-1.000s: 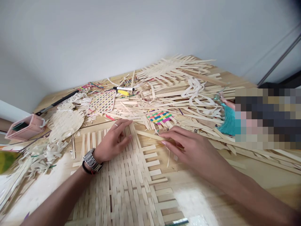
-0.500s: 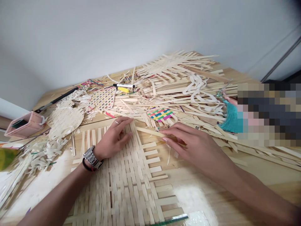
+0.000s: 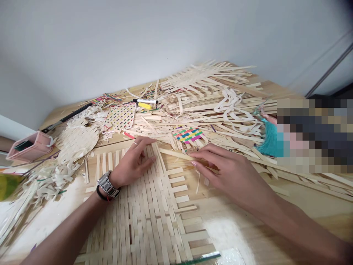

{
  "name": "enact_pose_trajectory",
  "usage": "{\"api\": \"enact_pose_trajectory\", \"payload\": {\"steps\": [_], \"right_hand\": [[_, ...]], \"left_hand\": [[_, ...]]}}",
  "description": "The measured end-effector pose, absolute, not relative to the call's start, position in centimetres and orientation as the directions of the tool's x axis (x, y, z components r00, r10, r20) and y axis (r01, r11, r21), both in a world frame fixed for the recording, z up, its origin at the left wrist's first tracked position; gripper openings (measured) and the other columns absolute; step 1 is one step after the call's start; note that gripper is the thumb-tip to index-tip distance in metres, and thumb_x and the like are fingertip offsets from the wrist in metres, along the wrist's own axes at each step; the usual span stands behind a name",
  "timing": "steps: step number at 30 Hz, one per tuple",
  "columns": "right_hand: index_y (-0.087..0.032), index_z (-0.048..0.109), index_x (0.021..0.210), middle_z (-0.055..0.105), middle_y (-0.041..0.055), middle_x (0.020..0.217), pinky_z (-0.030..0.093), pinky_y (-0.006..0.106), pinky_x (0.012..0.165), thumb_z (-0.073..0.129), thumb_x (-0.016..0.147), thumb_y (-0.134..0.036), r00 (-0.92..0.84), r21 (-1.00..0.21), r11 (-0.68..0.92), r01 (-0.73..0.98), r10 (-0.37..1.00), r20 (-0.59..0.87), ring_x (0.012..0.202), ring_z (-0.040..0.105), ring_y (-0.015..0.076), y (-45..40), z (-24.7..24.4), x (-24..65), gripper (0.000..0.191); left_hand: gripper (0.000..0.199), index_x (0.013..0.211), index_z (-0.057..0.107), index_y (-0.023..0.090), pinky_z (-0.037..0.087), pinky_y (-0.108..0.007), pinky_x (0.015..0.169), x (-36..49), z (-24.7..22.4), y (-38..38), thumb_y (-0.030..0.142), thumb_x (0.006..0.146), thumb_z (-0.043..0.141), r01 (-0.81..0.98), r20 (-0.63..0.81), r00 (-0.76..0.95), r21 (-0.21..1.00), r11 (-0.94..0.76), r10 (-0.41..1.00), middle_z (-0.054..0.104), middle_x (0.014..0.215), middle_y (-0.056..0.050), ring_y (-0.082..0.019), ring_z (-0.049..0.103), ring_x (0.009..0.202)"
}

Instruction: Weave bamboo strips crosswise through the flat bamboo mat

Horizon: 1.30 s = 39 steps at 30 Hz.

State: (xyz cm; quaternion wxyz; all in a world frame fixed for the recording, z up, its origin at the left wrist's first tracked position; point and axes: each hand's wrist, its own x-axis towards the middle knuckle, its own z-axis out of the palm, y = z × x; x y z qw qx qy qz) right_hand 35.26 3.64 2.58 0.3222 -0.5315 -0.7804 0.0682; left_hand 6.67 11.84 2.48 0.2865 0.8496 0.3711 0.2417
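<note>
My left hand (image 3: pixel 132 162) lies flat on a large woven pale bamboo mat (image 3: pixel 143 217), its fingers spread over the far edge of the weave, holding nothing. A steel wristwatch (image 3: pixel 108 184) and a dark band circle that wrist. My right hand (image 3: pixel 223 169) pinches a long bamboo strip (image 3: pixel 175 154) between its fingers. That strip runs across the loose strip ends along the mat's right side. A small multicoloured woven square (image 3: pixel 189 134) lies just beyond the fingertips of my right hand.
A heap of loose bamboo strips (image 3: pixel 204 106) covers the wooden table's (image 3: pixel 303 209) back. Beyond it lie a black marker (image 3: pixel 145 101) and a yellow marker (image 3: pixel 145 106). To the left are a round woven mat (image 3: pixel 77 143), a long black-handled knife (image 3: pixel 66 117) and a pink box (image 3: pixel 30 147).
The view has shifted slightly. My hands stay in nearly the same places, and my right hand keeps the same strip.
</note>
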Motion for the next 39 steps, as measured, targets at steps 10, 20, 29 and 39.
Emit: {"api": "enact_pose_trajectory", "payload": {"steps": [10,20,29,39], "right_hand": [[-0.023,0.076,0.110,0.080,0.0057,0.105,0.061,0.033,0.072,0.058,0.103,-0.022,-0.210,-0.406,0.422,0.811,0.857,0.471,0.091,0.078,0.0212,3.6,2.6,35.4,0.019],[-0.020,0.075,0.112,0.079,0.0058,0.105,0.060,0.035,0.076,0.061,0.103,-0.020,-0.211,-0.346,0.459,0.818,0.799,0.563,0.089,0.077,0.0200,3.8,2.5,35.7,0.017],[-0.019,0.076,0.112,0.077,0.0042,0.105,0.058,0.032,0.074,0.063,0.102,-0.019,-0.235,-0.353,0.470,0.809,0.808,0.540,0.087,0.076,0.0180,3.8,2.1,35.9,0.016],[-0.020,0.076,0.113,0.077,0.0037,0.107,0.058,0.033,0.075,0.062,0.104,-0.020,-0.239,-0.374,0.462,0.804,0.827,0.509,0.089,0.077,0.0180,3.9,1.9,35.8,0.016]], "left_hand": [[0.044,0.141,0.056,0.028,0.057,-0.030,0.082,6.7,2.5,12.1,0.027,0.099,0.068,0.413,0.244,0.610,0.714,-0.565,0.754,0.048,0.145,-0.013,-0.026,0.051,0.132],[0.044,0.141,0.060,0.028,0.052,-0.032,0.085,5.9,2.3,12.3,0.035,0.099,0.073,0.356,0.126,0.565,0.854,-0.379,0.815,0.061,0.133,-0.009,-0.016,0.059,0.095],[0.044,0.140,0.059,0.027,0.050,-0.028,0.081,6.0,2.0,12.6,0.029,0.099,0.074,0.096,0.092,0.599,0.978,-0.186,0.796,0.066,0.102,-0.004,-0.015,0.062,0.094],[0.046,0.142,0.057,0.028,0.049,-0.027,0.080,5.8,2.1,12.7,0.025,0.099,0.074,0.065,0.081,0.620,0.986,-0.153,0.781,0.066,0.103,-0.003,-0.014,0.062,0.094]]}}
